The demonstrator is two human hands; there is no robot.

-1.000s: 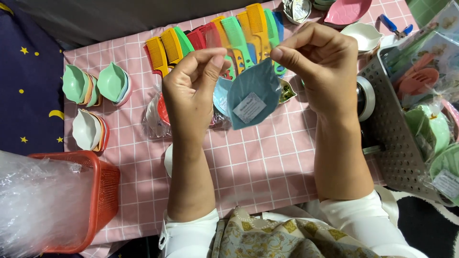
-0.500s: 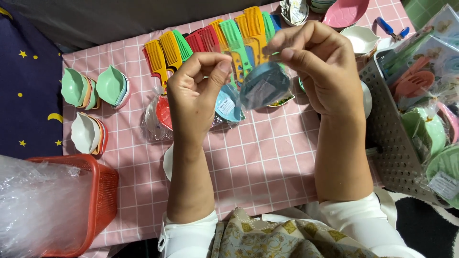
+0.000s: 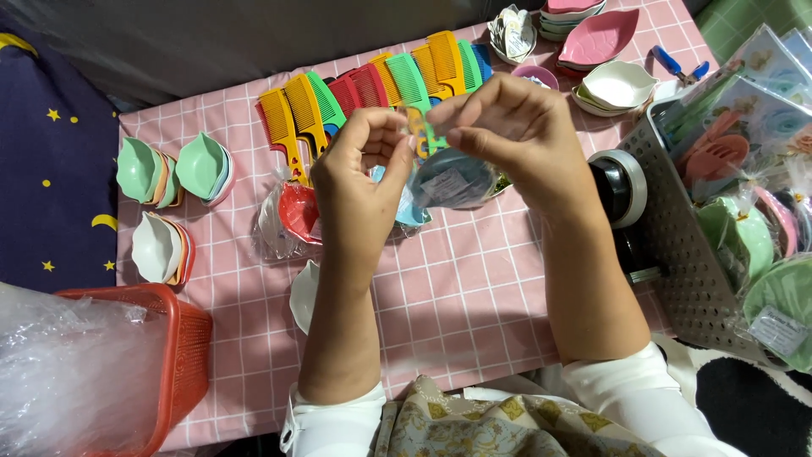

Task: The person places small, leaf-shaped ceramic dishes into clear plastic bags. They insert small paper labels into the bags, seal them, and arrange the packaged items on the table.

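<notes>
- A red basket (image 3: 182,355) with clear plastic bags (image 3: 68,372) is seen at the near left of the pink checked desk (image 3: 474,296).
- A blue dish in clear wrap (image 3: 452,178) is held above the desk, its long axis roughly left to right, pinched at its top edge by both hands.
- The left hand (image 3: 359,169) and right hand (image 3: 516,127) are each closed on the wrap.
- Coloured combs (image 3: 372,89) are fanned out beyond.
</notes>
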